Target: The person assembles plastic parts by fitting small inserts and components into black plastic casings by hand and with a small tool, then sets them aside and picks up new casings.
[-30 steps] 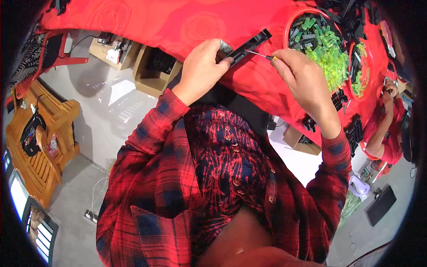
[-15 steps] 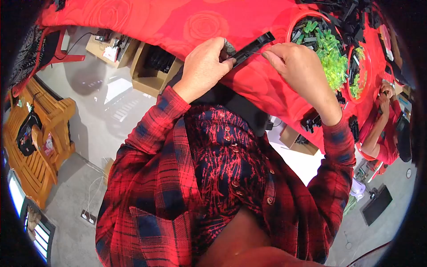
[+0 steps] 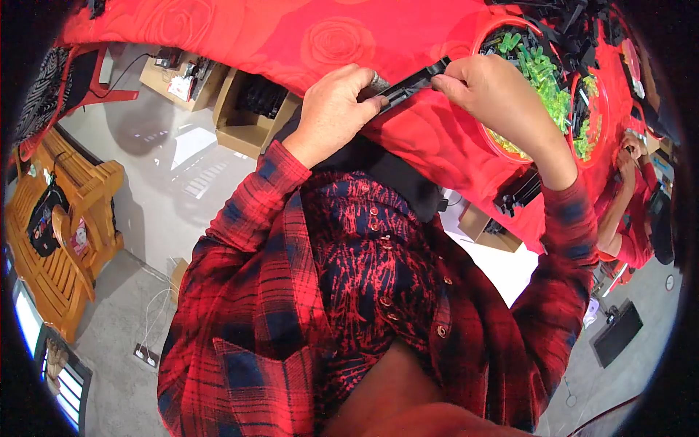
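My left hand (image 3: 336,104) is closed around the lower end of a long black plastic part (image 3: 408,87), its thumb on top. A greyish, speckled item (image 3: 378,82) shows beside the left fingers. My right hand (image 3: 484,86) is closed at the part's upper right end, with thumb and fingertips pinched together. The thin tool seen in its grip earlier is not visible now. The part slants up to the right above the red tablecloth (image 3: 422,142).
Right of my right hand, a red-rimmed basket (image 3: 489,30) holds green and black pieces; a smaller one (image 3: 602,116) stands beside it. Black parts lie behind. Cardboard boxes (image 3: 251,138) stand below the table edge. A co-worker's arm (image 3: 620,207) is at the far right.
My right hand has moved up along the black part to its far end, and its elbow has swung outward. The thin tool has gone out of sight. My left hand keeps its hold.
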Action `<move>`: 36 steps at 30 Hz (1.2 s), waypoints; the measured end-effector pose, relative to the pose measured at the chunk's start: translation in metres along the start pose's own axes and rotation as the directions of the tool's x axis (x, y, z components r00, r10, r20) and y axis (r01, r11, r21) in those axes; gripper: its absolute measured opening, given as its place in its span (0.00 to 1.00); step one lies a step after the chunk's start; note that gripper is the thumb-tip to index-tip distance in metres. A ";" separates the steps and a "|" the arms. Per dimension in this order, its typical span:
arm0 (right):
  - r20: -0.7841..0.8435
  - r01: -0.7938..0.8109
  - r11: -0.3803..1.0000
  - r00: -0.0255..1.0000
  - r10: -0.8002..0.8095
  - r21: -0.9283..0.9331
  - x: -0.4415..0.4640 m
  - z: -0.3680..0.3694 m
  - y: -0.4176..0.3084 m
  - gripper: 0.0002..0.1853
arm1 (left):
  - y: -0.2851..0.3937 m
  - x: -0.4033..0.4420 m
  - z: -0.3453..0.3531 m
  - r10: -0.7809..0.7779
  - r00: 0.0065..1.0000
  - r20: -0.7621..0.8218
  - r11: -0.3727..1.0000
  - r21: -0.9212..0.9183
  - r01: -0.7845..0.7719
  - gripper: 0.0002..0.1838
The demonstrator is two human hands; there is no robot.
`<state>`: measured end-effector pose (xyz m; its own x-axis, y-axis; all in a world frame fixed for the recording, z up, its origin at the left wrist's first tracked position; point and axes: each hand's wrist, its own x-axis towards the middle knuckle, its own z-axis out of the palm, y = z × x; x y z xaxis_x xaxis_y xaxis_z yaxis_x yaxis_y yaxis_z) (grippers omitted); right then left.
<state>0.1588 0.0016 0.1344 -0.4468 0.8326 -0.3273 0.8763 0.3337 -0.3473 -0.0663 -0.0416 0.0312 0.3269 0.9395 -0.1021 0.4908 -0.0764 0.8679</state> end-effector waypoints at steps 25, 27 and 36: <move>0.209 -0.081 0.987 0.977 0.051 0.138 0.024 -0.010 0.006 0.17 | 0.001 0.008 -0.010 -0.007 0.995 0.103 0.995 0.098 -0.004 0.19; 0.217 -0.046 0.990 0.976 0.016 0.135 0.027 -0.010 0.009 0.17 | 0.001 0.007 -0.009 -0.004 0.995 0.096 0.996 0.092 -0.005 0.19; 0.263 0.037 0.993 0.962 -0.067 0.116 0.036 -0.015 0.005 0.16 | 0.004 0.007 -0.010 0.006 0.996 0.084 0.996 0.085 -0.014 0.13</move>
<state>0.1498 0.0399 0.1335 -0.5361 0.6625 -0.5232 0.8323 0.3113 -0.4586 -0.0699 -0.0322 0.0385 0.3966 0.9077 -0.1369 0.5533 -0.1174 0.8247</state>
